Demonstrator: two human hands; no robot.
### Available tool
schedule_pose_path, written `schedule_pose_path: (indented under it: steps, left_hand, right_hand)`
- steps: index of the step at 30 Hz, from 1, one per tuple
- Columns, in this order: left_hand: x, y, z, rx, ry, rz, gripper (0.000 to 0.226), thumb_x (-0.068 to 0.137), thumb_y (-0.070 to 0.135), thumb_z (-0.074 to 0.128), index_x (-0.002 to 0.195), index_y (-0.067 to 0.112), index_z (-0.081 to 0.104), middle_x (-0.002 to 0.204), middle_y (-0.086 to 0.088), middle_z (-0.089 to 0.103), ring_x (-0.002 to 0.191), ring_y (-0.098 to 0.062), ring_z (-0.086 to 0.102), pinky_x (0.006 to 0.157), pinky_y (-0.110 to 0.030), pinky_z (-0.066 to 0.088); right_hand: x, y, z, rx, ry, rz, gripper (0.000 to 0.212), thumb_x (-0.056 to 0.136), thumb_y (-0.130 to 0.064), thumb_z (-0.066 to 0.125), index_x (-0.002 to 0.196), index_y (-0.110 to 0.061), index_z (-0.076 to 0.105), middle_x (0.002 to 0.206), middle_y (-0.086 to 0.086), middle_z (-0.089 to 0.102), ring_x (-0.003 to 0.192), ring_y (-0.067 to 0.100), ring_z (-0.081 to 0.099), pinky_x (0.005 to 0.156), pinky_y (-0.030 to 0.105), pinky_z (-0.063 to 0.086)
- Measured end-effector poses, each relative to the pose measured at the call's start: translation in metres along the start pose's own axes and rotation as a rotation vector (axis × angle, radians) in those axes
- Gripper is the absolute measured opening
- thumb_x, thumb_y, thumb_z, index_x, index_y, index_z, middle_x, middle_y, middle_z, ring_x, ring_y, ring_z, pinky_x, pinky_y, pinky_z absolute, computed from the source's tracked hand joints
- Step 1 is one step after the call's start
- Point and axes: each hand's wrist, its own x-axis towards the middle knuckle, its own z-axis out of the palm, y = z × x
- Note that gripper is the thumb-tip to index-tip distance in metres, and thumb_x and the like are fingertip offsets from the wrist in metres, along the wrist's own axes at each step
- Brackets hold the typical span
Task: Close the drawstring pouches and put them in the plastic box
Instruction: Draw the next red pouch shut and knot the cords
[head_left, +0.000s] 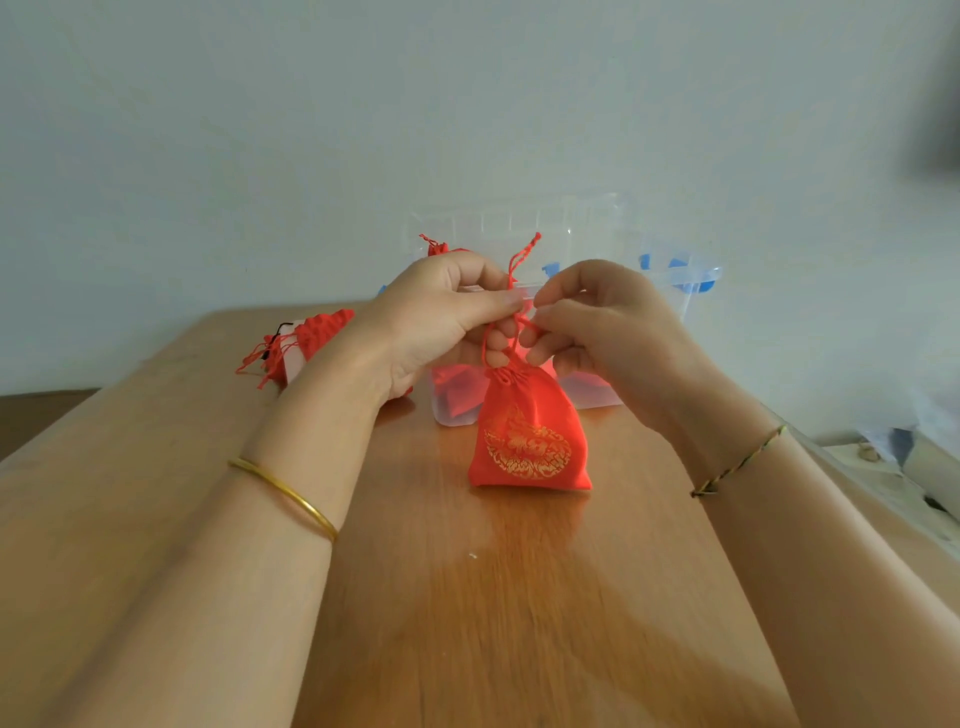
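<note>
A red fabric pouch (529, 436) printed with a gold round emblem is held by its red cords (522, 254), its neck gathered tight. The cords are pinched by the left hand (441, 322) between thumb and forefinger, and are also gripped by the curled fingers of the right hand (597, 317). The pouch is hung upright, long axis vertical, neck uppermost, in front of the clear plastic box (670, 280); whether its base touches the bench (519, 597) cannot be told. Red fabric (452, 384) is seen inside the box. More red pouches (311, 338) are laid at the left on the glossy wooden bench, which is set against a plain pale wall (363, 130).
</note>
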Motion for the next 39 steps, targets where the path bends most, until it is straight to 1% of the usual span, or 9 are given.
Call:
schedule_pose_path:
  steps: [7,14,17,20,23,28,31,35,39]
  left_hand:
    - [0.003,-0.002,-0.001,0.032,0.126,-0.006,0.009,0.087,0.005,0.060,0.080,0.007,0.055,0.065,-0.009,0.054,0.040,-0.008,0.056,0.044,-0.022,0.053]
    - [-0.001,0.002,0.002,0.014,0.161,-0.015,0.008,0.086,0.003,0.061,0.080,0.001,0.056,0.065,-0.012,0.056,0.041,-0.010,0.059,0.043,-0.019,0.050]
    - [-0.002,0.005,0.002,0.051,0.171,-0.004,0.003,0.087,-0.001,0.057,0.085,0.000,0.057,0.070,-0.015,0.056,0.041,-0.009,0.059,0.042,-0.017,0.048]
    - [-0.002,0.010,0.000,0.066,0.183,0.007,0.011,0.088,-0.002,0.053,0.099,-0.001,0.056,0.078,-0.014,0.056,0.044,-0.011,0.060,0.044,-0.019,0.049]
    - [-0.003,0.016,0.000,0.130,0.178,0.037,0.016,0.087,0.001,0.054,0.104,0.004,0.054,0.089,-0.013,0.059,0.058,-0.016,0.063,0.058,-0.027,0.056]
    - [-0.006,0.018,0.006,0.554,0.179,0.194,0.016,0.077,0.011,0.063,0.091,0.018,0.058,0.088,0.001,0.059,0.081,-0.015,0.062,0.074,-0.030,0.051]
    - [-0.008,0.018,0.005,0.749,0.151,0.263,0.017,0.074,0.012,0.066,0.076,0.026,0.059,0.103,-0.002,0.054,0.093,-0.014,0.056,0.075,-0.017,0.042]
    - [-0.006,0.015,0.005,0.825,0.191,0.263,0.013,0.073,0.020,0.073,0.077,0.029,0.065,0.106,-0.002,0.051,0.104,-0.019,0.052,0.087,-0.028,0.042]
    - [-0.004,0.012,0.005,0.870,0.216,0.269,0.010,0.074,0.022,0.073,0.082,0.025,0.069,0.107,0.000,0.052,0.104,-0.016,0.050,0.084,-0.021,0.035]
  right_hand:
    - [0.001,0.010,0.011,-0.346,0.094,-0.269,0.027,0.071,-0.006,0.073,0.072,-0.024,0.052,0.062,-0.009,0.048,0.052,-0.001,0.043,0.055,0.015,0.035]
    - [-0.001,0.011,0.017,-0.550,0.177,-0.407,0.009,0.073,-0.012,0.072,0.079,-0.012,0.065,0.065,-0.017,0.041,0.060,-0.008,0.047,0.056,0.007,0.034]
    - [-0.001,0.010,0.018,-0.622,0.188,-0.390,0.003,0.075,-0.013,0.068,0.078,-0.012,0.068,0.066,-0.016,0.044,0.058,0.001,0.046,0.056,0.011,0.035]
    - [-0.001,0.008,0.014,-0.426,0.159,-0.221,0.006,0.077,-0.008,0.065,0.072,-0.010,0.069,0.058,-0.011,0.053,0.053,0.002,0.046,0.052,0.012,0.035]
    - [-0.001,0.008,0.010,-0.103,0.124,0.022,0.016,0.078,-0.009,0.067,0.062,-0.008,0.065,0.044,-0.009,0.045,0.039,0.001,0.037,0.041,0.014,0.030]
    - [0.000,0.009,0.010,0.284,0.086,0.241,0.023,0.080,-0.003,0.062,0.060,-0.007,0.052,0.051,0.002,0.036,0.040,0.008,0.023,0.038,0.018,0.016]
    - [0.001,0.008,0.009,0.409,0.091,0.317,0.022,0.082,-0.002,0.060,0.063,-0.009,0.051,0.049,0.000,0.039,0.038,0.005,0.024,0.039,0.017,0.015]
    - [0.002,0.009,0.006,0.479,0.080,0.349,0.021,0.082,-0.002,0.059,0.065,-0.010,0.050,0.049,-0.001,0.041,0.036,0.004,0.027,0.038,0.015,0.016]
    - [0.002,0.009,0.005,0.501,0.043,0.342,0.022,0.084,-0.003,0.058,0.064,-0.009,0.052,0.049,0.000,0.042,0.036,0.004,0.029,0.036,0.015,0.020]
